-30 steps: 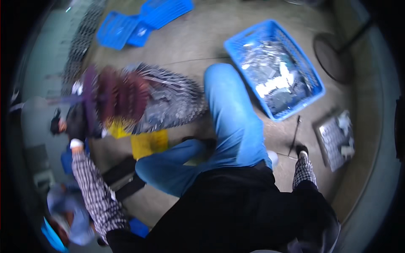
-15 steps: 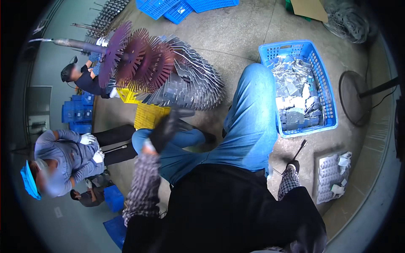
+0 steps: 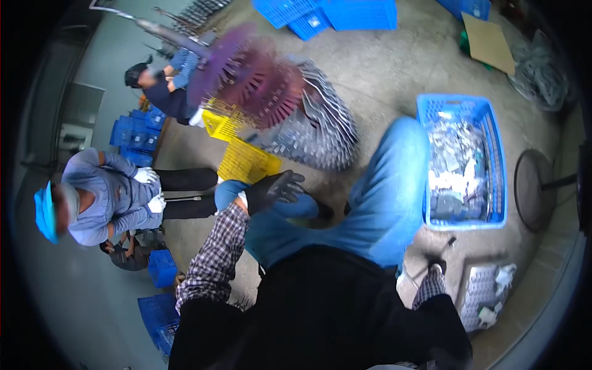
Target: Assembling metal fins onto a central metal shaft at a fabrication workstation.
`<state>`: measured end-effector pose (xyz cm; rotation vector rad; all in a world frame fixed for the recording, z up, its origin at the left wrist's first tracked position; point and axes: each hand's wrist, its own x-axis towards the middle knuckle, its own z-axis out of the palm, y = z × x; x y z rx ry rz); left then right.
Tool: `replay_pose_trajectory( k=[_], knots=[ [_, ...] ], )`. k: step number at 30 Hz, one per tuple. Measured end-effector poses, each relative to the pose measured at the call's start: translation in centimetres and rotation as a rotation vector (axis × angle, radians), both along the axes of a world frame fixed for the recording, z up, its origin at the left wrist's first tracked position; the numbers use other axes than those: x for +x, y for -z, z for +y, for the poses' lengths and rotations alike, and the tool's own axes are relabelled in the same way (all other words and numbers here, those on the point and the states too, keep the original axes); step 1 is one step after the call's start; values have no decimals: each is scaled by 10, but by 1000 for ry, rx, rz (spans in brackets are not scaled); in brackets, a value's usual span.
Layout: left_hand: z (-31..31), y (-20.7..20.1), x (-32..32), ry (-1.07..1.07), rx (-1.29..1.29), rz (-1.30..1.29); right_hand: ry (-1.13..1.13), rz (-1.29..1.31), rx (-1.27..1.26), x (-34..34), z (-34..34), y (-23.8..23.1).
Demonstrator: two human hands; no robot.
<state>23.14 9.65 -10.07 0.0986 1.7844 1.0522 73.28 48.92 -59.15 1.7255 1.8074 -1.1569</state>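
Observation:
My left hand (image 3: 277, 190), in a dark glove, is held over my left knee. Its fingers are stretched out and nothing shows in them. In front of it stands a large spindle rack (image 3: 259, 92) of purple-red slotted discs, with many thin grey plates (image 3: 327, 129) fanned around its near end. My right hand (image 3: 435, 261), dark-gloved and blurred, is down by my right side near the floor. It appears closed on a thin rod-like tool, whose black tip (image 3: 452, 241) points toward the blue basket (image 3: 501, 179) full of flat grey pieces.
Two yellow baskets (image 3: 250, 161) stand beneath the rack. A white tray (image 3: 478, 296) and a round stand base (image 3: 531, 191) are at right. One person (image 3: 111, 191) in white gloves stands at left, and another (image 3: 172, 86) works behind the rack. Blue crates (image 3: 361, 13) lie at the back.
The whole view has turned, so the rack and basket sit farther right. My left hand has moved right and its fingers are now plainly spread. My right hand and tool sit lower in view.

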Motion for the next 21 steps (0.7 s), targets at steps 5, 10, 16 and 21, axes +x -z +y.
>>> replay_pose_trajectory(
  k=[5,10,16,21],
  knots=[
    [-36,214,-31,733,104,816,166,-43,-70,17,-8,-3],
    [-35,362,-27,841,-29,1079,540,193,-15,39,-40,-63],
    [-49,376,-21,1289,-187,1243,841,535,95,43,-53,-178],
    [-32,298,1,1279,-253,924,900,403,-212,77,-62,-224]
  ],
)
